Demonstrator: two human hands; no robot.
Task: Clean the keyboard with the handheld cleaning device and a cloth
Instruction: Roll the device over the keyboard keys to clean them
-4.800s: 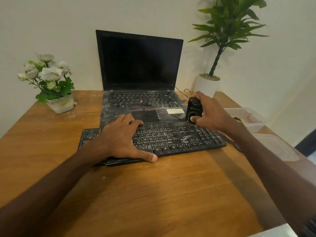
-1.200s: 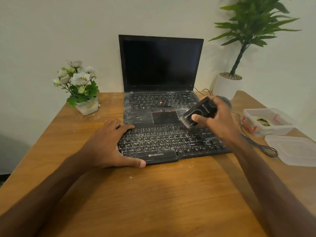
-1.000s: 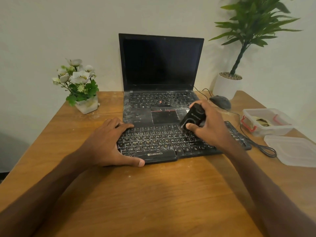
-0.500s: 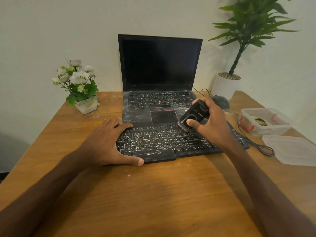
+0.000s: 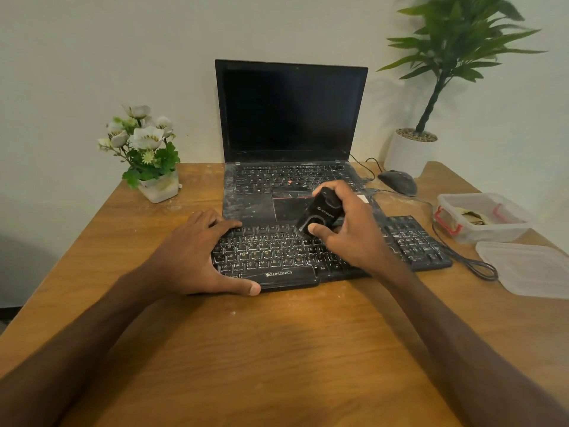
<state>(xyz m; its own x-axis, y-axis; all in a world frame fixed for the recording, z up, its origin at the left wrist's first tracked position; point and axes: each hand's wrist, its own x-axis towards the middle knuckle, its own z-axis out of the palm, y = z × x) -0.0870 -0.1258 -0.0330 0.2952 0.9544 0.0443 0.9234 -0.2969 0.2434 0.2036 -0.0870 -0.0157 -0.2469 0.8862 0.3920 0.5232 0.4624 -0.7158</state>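
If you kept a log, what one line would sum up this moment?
right hand: grips cleaning device, tip at top rows of keyboard | left hand: rests on left end of keyboard | laptop: open, behind keyboard

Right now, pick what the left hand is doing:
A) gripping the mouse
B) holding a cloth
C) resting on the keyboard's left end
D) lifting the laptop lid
C: the left hand lies spread over the left end of the keyboard, thumb along its front edge, while the right hand grips the cleaner.
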